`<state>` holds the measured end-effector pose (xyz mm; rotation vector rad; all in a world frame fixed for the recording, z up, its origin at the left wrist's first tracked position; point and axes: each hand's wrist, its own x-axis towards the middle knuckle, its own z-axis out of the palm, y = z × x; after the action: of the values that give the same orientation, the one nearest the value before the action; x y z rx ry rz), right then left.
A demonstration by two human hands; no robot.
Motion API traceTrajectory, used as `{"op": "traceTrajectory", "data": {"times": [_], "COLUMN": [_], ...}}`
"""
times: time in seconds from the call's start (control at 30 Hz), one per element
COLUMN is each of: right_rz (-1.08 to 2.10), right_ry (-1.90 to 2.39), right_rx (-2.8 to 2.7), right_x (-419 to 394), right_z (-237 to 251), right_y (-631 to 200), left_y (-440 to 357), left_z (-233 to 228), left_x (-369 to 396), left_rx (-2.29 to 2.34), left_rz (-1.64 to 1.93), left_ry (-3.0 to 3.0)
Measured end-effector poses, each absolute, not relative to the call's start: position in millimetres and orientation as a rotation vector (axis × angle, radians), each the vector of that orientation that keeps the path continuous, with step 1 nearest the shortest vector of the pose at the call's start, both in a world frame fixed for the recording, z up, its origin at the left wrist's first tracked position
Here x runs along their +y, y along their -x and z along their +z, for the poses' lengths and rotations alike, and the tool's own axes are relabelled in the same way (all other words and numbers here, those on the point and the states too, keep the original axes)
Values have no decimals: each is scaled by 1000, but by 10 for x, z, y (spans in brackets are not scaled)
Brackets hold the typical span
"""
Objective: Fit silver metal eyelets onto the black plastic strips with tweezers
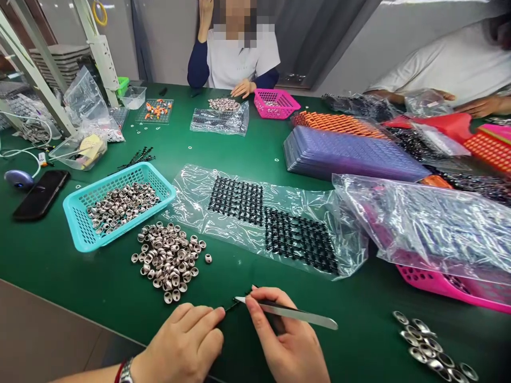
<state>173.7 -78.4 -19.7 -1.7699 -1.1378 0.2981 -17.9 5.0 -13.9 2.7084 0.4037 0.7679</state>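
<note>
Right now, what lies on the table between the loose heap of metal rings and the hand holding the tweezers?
In the head view, only bare green table separates the heap of metal rings from the right hand holding the tweezers; the clear bag of black parts lies farther back.

text: none readable | labels: none | brands: none | numbers: none | signs: none

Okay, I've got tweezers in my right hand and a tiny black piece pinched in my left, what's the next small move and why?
Probably ease the tweezers tip onto the small black piece and grip it. The tip already meets that piece, which the left hand pinches against the green table, while the right hand holds the tweezers low and flat. The loose metal rings lie close by, untouched.
</note>
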Motion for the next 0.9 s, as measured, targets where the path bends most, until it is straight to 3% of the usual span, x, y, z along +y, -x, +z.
{"op": "traceTrajectory", "data": {"times": [0.43,0.67,0.8,0.9], "right_rz": [104,233,326,332], "right_ry": [1701,1585,1424,1247], "right_rx": [-1290,-1156,-1051,-991], "right_x": [-722,-738,-917,-1025], "right_z": [-171,-160,-176,-214], "right_y": [-1697,-1675,-1592,-1460], "left_y": [180,153,156,145], "left_z": [-144,-10,80,108], "left_x": [40,83,101,58], "left_rx": [389,449,566,704], "left_rz": [747,736,862,721], "left_ry": [-2755,-2613,-2343,-1876]}}
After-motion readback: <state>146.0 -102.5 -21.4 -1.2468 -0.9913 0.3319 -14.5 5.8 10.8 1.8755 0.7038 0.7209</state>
